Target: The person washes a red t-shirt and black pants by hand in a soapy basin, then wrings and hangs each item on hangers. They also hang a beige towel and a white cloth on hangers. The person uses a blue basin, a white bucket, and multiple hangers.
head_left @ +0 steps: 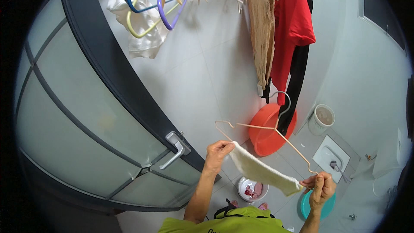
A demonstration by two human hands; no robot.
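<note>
A white fluffy cloth point(264, 169), perhaps a small towel, hangs along the bottom bar of a peach-coloured clothes hanger point(294, 146) with a grey hook. My left hand point(217, 157) pinches the cloth's left corner at the hanger's end, thumb and fingers closed. At the other end, my right hand point(321, 186) is closed around the hanger's right corner, beside the cloth's yellowish edge. Both hands hold the hanger in front of me, slanting down to the right, with its hook pointing away from me.
Overhead hang a red garment point(297, 34), a tan knitted piece point(261, 39), black trousers point(298, 71), white clothing point(148, 34) and several hangers. Below stand an orange basin point(263, 140), a teal basin point(330, 207), a white basin point(242, 195) and a bucket point(319, 123). A door handle point(174, 151) juts out left.
</note>
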